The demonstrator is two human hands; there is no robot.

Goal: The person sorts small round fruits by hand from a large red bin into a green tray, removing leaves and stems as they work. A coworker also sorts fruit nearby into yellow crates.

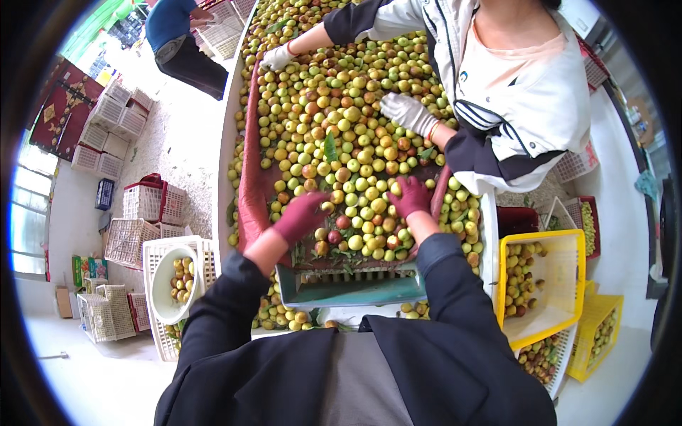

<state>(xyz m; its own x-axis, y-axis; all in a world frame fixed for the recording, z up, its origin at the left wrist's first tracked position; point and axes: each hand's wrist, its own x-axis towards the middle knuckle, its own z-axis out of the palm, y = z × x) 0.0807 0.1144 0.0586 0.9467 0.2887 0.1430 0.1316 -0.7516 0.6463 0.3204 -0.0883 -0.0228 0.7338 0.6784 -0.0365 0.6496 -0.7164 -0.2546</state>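
Observation:
Green, yellow and reddish-brown jujubes (351,113) cover a large sorting table before me. My left hand (305,215), in a maroon glove, is over the left part of the near fruit; it is motion-blurred, and whether its fingers hold a jujube is unclear. My right hand (410,197), gloved alike, lies on the fruit at the right with its fingers apart, the fingertips touching jujubes. Between both hands the fruit is loose, with a few dark red jujubes (334,237) and leaf scraps. A slotted green metal chute (357,293) sits at the near edge.
Across at the right, a co-worker's white-gloved hands (409,114) reach onto the fruit. Red padded strips (249,191) border the sorting area. A yellow crate (575,287) of jujubes stands right, a white bowl (160,293) with fruit left. Another person (173,32) bends near stacked crates.

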